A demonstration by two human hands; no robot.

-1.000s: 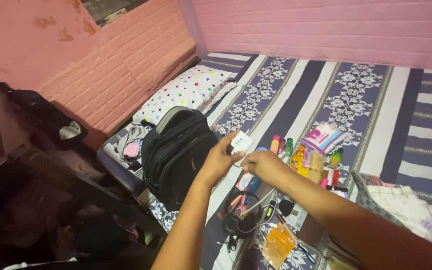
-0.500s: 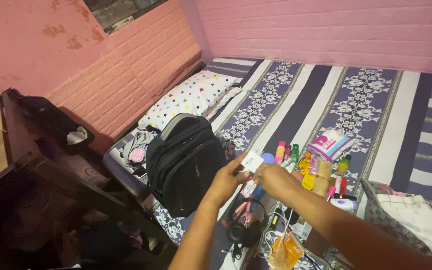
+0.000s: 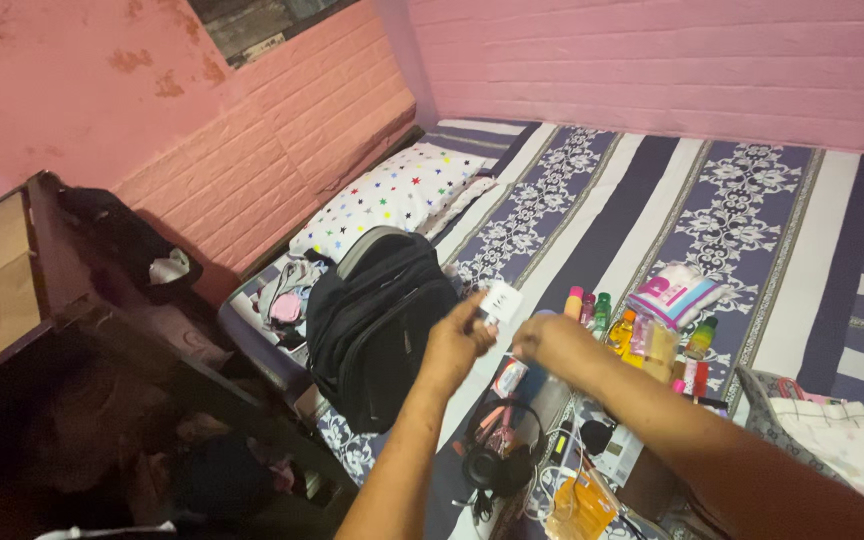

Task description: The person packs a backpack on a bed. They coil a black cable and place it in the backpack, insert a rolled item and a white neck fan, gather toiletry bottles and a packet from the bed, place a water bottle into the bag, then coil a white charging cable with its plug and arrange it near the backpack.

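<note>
Two forearms entering from lower frame, both bare, no sleeves visible, left hand point(image 3: 455, 343) at frame centre, right hand point(image 3: 550, 345) just beside it, no rings, watch or wristbands visible

A bed point(image 3: 652, 200) with a striped and flowered purple-and-white sheet carries everything. A black backpack point(image 3: 377, 320) stands near its left edge. Behind the backpack lies a star-dotted pillow point(image 3: 392, 195); to its left, a small heap of clothes point(image 3: 282, 295). To its right stand small bottles point(image 3: 642, 335) beside a pink packet point(image 3: 674, 295). In front of the backpack lie black headphones point(image 3: 497, 465) and an orange pouch point(image 3: 572, 505).
</note>
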